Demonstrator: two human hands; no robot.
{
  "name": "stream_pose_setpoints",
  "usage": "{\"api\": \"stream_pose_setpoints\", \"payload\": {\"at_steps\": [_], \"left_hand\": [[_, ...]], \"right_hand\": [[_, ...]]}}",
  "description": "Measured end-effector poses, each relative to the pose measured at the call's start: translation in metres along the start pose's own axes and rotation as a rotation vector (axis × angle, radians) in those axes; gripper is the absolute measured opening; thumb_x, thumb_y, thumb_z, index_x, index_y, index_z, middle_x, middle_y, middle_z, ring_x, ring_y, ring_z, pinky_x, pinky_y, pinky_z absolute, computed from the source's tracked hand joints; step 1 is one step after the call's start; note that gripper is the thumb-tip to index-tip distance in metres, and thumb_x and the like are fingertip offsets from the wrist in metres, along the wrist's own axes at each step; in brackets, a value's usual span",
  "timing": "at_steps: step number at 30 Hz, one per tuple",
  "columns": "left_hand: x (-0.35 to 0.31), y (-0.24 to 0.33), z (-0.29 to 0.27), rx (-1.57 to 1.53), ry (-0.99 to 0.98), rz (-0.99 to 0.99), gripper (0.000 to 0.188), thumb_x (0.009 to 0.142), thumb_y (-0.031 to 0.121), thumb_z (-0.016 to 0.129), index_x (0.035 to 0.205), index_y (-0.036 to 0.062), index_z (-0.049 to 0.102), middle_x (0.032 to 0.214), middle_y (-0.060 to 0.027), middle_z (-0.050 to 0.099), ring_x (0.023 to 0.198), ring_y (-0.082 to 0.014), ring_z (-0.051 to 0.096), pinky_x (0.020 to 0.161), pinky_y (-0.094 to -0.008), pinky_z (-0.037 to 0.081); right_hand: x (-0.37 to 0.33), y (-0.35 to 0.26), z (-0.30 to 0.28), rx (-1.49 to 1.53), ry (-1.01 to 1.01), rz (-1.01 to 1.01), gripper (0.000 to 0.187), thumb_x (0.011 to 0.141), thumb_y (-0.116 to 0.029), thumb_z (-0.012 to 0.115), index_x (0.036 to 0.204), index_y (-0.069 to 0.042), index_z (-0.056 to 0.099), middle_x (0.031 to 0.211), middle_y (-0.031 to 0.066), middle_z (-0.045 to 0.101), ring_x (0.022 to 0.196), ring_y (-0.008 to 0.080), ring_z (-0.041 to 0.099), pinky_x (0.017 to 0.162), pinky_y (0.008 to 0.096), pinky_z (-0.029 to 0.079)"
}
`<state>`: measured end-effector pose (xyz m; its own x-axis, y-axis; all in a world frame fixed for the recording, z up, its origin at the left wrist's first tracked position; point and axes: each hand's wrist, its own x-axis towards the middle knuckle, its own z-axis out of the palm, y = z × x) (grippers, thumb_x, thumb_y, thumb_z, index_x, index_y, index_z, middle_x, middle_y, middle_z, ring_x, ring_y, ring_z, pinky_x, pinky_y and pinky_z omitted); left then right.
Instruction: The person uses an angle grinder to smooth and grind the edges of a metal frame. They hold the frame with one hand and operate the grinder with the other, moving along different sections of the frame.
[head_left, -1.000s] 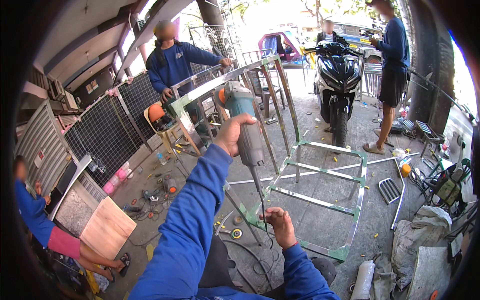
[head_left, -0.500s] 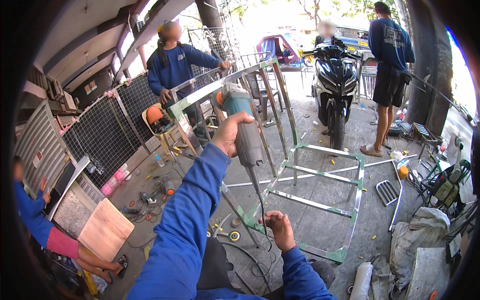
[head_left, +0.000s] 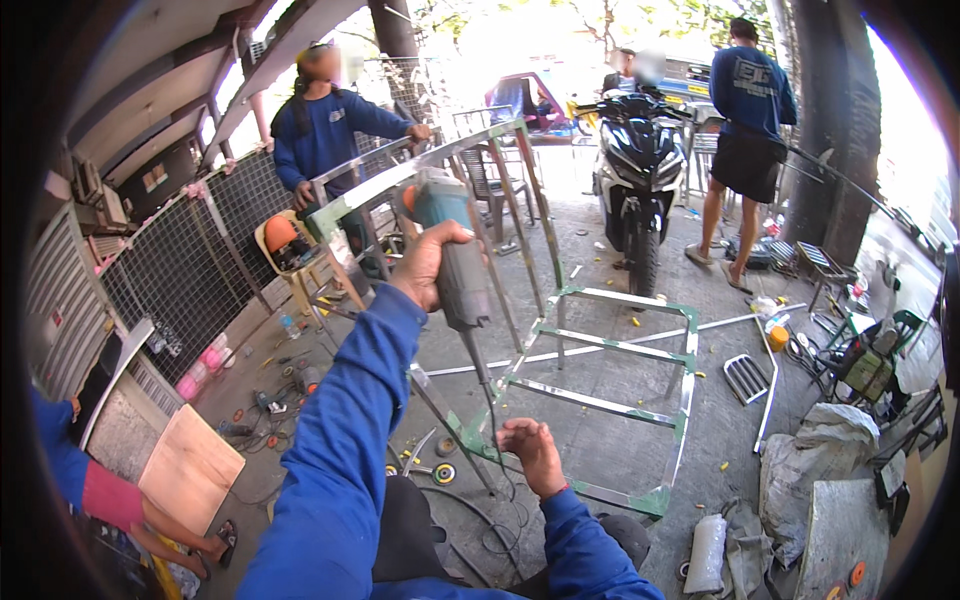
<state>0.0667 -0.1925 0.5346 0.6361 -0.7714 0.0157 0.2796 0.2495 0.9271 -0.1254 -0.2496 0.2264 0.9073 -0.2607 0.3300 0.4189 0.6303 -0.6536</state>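
An angle grinder [head_left: 462, 275] with a teal head and grey body is gripped in my left hand [head_left: 424, 262]. Its orange disc [head_left: 408, 198] is up by the top rail of a metal frame [head_left: 400, 178], though contact cannot be made out. The frame's joints show green coating. From the grinder's lower end the black cord [head_left: 491, 405] hangs down past my right hand [head_left: 535, 455]. That hand is raised beside the cord, fingers loosely bent and apart, with nothing visible in it. Across the frame, a person in blue rests a hand [head_left: 418, 132] on its rail.
A motorcycle [head_left: 640, 180] stands beyond the frame, a person in black shorts [head_left: 748, 165] to its right. Grinding discs [head_left: 444, 474] and cables lie on the floor at left. Grey sacks [head_left: 815, 460] lie at right; a wooden board [head_left: 190, 468] leans at left beside another person [head_left: 105, 490].
The whole view has shifted, so most things sit farther left and slightly higher. My left hand keeps its hold on the grinder. My right hand's fingers have straightened slightly beside the cord.
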Motion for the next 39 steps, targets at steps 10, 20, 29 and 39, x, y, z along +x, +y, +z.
{"api": "stream_pose_setpoints", "payload": {"at_steps": [10,20,29,39], "left_hand": [[0.007,-0.004,0.000,-0.011,0.013,0.021,0.032,0.077,0.016,0.064,0.101,-0.0032,0.055,0.085,-0.0139,0.064,0.071,-0.0234,0.067,0.067,-0.0382,0.059],[0.015,-0.010,-0.007,-0.071,-0.033,-0.007,0.021,0.073,0.018,0.069,0.087,0.0053,0.060,0.071,-0.0060,0.061,0.057,-0.0188,0.060,0.060,-0.0349,0.055],[0.023,-0.019,0.000,-0.030,0.104,0.143,0.017,0.065,0.015,0.072,0.074,0.0065,0.060,0.067,-0.0056,0.056,0.054,-0.0198,0.055,0.054,-0.0374,0.047],[0.027,-0.022,0.000,-0.101,0.036,0.090,0.017,0.069,0.015,0.068,0.081,0.0057,0.061,0.073,-0.0066,0.062,0.058,-0.0213,0.060,0.062,-0.0364,0.053]], "right_hand": [[-0.003,-0.001,0.002,-0.019,0.029,-0.010,0.067,0.097,-0.060,0.040,0.120,0.001,0.054,0.107,0.0161,0.065,0.099,0.0237,0.061,0.090,0.0370,0.045],[-0.004,0.004,0.001,-0.054,0.005,-0.026,0.066,0.099,-0.061,0.032,0.116,-0.002,0.056,0.103,0.0153,0.066,0.095,0.0245,0.061,0.090,0.0398,0.046],[0.000,0.000,0.011,0.006,0.079,-0.009,0.065,0.099,-0.062,0.028,0.110,-0.005,0.056,0.090,0.0106,0.061,0.087,0.0245,0.059,0.083,0.0355,0.044],[0.001,-0.002,0.013,-0.004,0.106,0.029,0.067,0.098,-0.063,0.027,0.109,-0.005,0.057,0.091,0.0099,0.062,0.092,0.0272,0.060,0.089,0.0413,0.046]]}}
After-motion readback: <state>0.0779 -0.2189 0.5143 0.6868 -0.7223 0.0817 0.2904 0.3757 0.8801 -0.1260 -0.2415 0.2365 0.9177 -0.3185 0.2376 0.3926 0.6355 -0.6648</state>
